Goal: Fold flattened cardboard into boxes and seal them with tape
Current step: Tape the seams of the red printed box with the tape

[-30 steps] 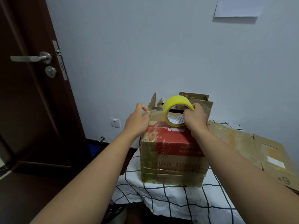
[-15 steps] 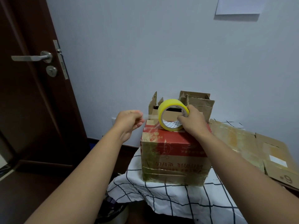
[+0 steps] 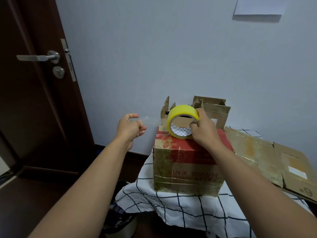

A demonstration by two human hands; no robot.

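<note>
Against a pale wall, on the checked-cloth table, our right hand grips the tape roll atop the box; left hand fingers pinch the clear strip, which may twist and self-stick

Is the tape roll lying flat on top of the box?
No, the tape roll stands on edge on the box, held by the right hand.

The flattened cardboard at the desk's right edge bears a printed "6" near its front corner; the red box carries upside-down lettering, too blurred to read
</note>
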